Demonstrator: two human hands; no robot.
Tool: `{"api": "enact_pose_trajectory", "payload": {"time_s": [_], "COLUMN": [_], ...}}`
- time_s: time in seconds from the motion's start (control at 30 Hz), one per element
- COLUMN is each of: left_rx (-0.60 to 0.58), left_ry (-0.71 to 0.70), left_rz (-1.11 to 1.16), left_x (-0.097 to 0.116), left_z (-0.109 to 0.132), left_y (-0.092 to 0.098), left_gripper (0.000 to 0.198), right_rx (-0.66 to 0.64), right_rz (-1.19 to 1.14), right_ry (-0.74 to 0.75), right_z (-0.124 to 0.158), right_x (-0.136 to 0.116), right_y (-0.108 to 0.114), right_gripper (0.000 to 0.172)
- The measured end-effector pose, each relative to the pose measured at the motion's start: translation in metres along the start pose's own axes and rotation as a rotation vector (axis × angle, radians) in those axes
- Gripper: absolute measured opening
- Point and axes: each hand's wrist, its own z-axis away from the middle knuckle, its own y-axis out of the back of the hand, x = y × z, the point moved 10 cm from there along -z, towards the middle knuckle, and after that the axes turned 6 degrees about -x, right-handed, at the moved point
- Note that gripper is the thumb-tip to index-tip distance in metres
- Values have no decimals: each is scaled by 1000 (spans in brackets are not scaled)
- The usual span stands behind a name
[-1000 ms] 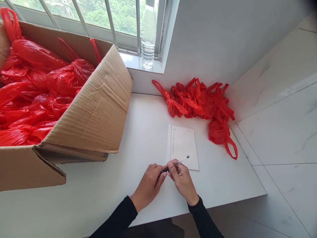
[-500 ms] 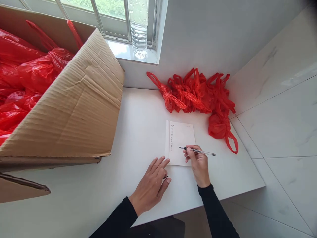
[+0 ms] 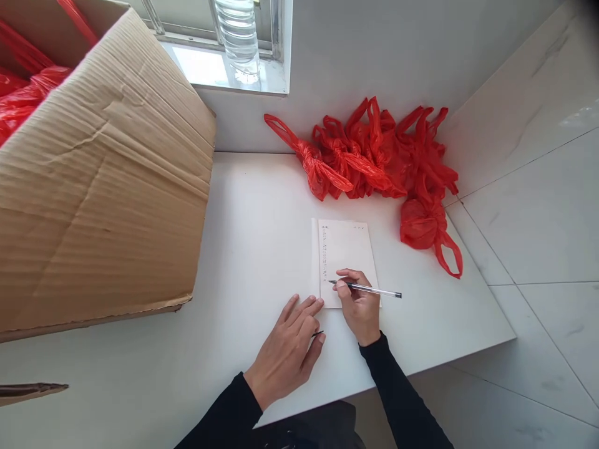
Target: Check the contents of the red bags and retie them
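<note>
My right hand (image 3: 359,308) pinches a clear-barrelled pen (image 3: 374,289) with a black end. Its tip is at the lower left of the white notebook page (image 3: 349,255), close to a column of small handwritten marks down the left side. My left hand (image 3: 291,349) rests on the table, its outer fingertips at the notebook's lower left corner. Between its thumb and bent index finger a thin dark piece pokes out, seemingly the pen cap (image 3: 317,333); most of it is hidden.
Knotted red plastic bags (image 3: 365,156) line the wall on the white table (image 3: 253,237). To the left stands a big cardboard box (image 3: 121,187) with more red bags (image 3: 32,93) inside. A water bottle (image 3: 239,37) is on the windowsill. Tiled wall (image 3: 552,206) borders the right side.
My right hand has moved the pen left across the page, toward the written column. My left hand stays at the notebook's corner. The camera view has tilted down a little.
</note>
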Motion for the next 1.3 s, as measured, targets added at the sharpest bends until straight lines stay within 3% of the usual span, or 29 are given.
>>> {"api": "enact_pose_trajectory", "payload": {"time_s": [0.27, 1.3], "left_rx": [2, 26], "left_ry": [-6, -18], "left_rz": [-4, -40], "left_x": [0, 2], "left_z": [-2, -1], "left_y": [1, 3], "left_gripper": [9, 9], "right_rx": [-32, -37], "right_rz": [124, 130], "right_ry": [27, 36], "right_z": [0, 3], "right_x": [-6, -5], "right_y": [-4, -4], "right_gripper": [11, 10]}}
